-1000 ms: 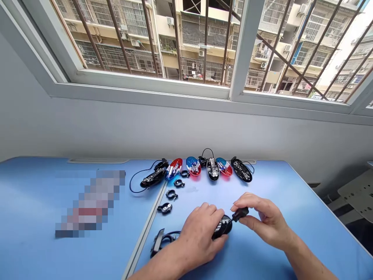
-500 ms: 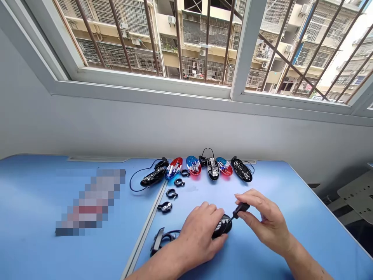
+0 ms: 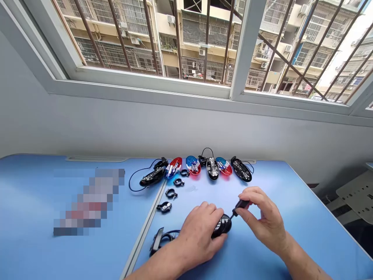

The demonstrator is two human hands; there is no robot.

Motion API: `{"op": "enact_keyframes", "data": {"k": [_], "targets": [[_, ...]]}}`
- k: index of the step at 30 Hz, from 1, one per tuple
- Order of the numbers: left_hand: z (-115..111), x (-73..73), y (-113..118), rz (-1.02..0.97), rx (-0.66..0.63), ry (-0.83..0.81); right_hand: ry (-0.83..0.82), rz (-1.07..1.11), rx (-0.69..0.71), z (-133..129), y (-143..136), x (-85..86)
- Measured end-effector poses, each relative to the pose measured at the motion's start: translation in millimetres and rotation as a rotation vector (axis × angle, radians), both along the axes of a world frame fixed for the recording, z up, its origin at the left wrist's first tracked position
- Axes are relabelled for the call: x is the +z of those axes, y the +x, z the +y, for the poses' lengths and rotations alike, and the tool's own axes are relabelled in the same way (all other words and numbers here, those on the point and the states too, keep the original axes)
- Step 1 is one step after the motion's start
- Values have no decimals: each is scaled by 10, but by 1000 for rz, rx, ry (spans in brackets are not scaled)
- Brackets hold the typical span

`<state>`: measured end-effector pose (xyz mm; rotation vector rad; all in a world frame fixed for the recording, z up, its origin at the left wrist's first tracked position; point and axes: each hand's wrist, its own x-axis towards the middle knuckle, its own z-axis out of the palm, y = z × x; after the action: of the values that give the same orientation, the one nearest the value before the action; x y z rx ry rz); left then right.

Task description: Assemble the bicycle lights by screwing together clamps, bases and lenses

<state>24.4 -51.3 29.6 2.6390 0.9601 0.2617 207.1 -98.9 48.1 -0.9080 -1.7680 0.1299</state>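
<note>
My left hand is wrapped over a black oval casing and presses it on the blue table; much of the casing is under my palm. In my right hand, thumb and fingers pinch the black handle of a small screwdriver. Its thin shaft slants down to the right end of the casing, where the tip meets it; the screw itself is too small to make out. A black clamp part with a cable lies just left of my left hand.
Several black ring clamps lie in a slanting row. Behind them are red-and-blue shells holding batteries and opened black casings with cables. A blurred flat item lies at left. A barred window is above the table.
My right hand has shifted slightly around the screwdriver handle, the fingers a little higher. The left hand and the casing stay in place.
</note>
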Motion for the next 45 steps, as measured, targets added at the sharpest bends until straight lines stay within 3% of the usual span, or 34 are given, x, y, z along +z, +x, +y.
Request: {"op": "enact_keyframes", "data": {"k": [5,15,25,32,39,45], "targets": [[-3,-1,-11,-4,-1,-5,-22,-19,78,-13,18,36],[2,-9,-19,-7,6,-2,-55,2,-41,7,-3,-76],[-2,15,-8,6,8,-21,-106,-6,-17,-51,-27,-32],[-3,17,-12,16,3,-20,-15,-28,-68,5,-9,-52],[-2,19,-6,10,5,-18,-26,-76,56,-19,-16,2],[-10,9,-14,9,7,-10,-12,-33,-26,4,-44,-47]]}}
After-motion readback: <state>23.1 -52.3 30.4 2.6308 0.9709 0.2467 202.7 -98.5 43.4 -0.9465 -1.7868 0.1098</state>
